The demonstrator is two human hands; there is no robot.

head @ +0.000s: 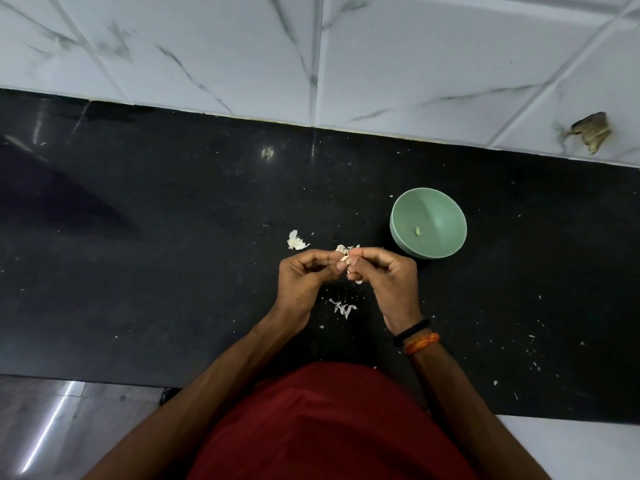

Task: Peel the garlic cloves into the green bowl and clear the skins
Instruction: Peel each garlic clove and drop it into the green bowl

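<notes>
Garlic clove (345, 258) pinched between your left hand (304, 276) and right hand (384, 271), fingers curled tight on it, just left of green bowl (446, 216); light, small, likely slippery once bare; skin papery, probably tears; grip clove ends, pick skin edge; skins (343, 308) lie near.

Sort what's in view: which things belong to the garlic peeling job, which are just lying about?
Job:
- garlic clove, pinched by left hand and right hand
- green bowl, one peeled clove inside
- loose skins and skin scraps on the black counter

Lying about:
- brown scrap on the tiled wall
- wrist bands
</notes>
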